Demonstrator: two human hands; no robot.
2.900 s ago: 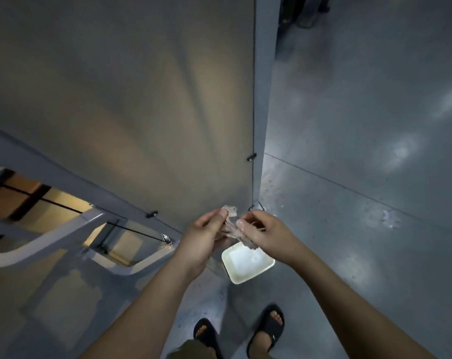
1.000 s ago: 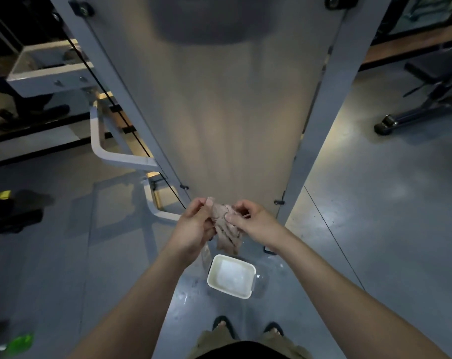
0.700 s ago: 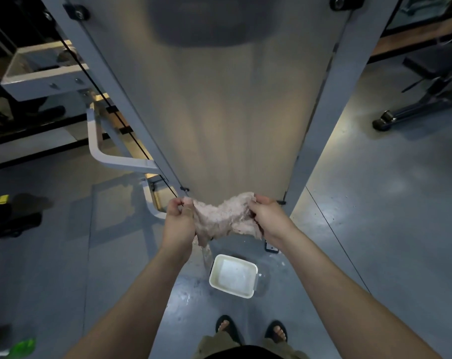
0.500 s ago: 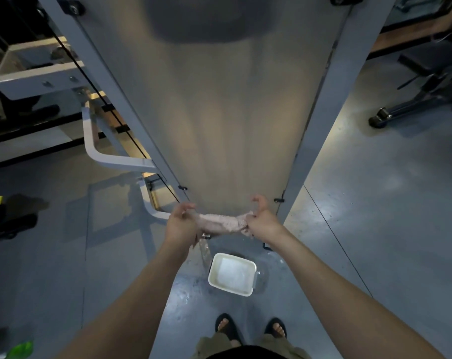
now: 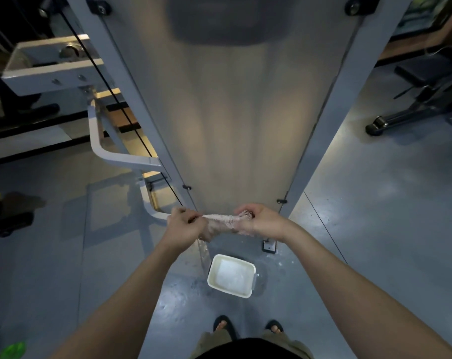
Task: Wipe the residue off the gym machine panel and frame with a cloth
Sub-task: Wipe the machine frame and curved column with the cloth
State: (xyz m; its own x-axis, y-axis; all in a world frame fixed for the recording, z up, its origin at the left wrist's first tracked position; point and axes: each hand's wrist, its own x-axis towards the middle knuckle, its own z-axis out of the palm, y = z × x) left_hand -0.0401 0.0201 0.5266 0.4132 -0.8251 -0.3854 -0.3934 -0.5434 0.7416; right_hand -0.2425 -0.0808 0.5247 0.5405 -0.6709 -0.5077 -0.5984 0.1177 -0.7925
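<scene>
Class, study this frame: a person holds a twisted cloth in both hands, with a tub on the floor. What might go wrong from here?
1. Drips from the cloth, gripped by the left hand and right hand, may miss the tub and wet the floor by the sandals: a slip risk.
2. Wiped while bunched, it may smear the panel.

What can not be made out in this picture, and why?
Head view:
Residue on the panel: lost in blur and glare.
Ends of the cloth: hidden inside the left hand and right hand.
Contents of the white tub: too blurred to identify.
Green object, bottom left: cut by the frame edge.
</scene>
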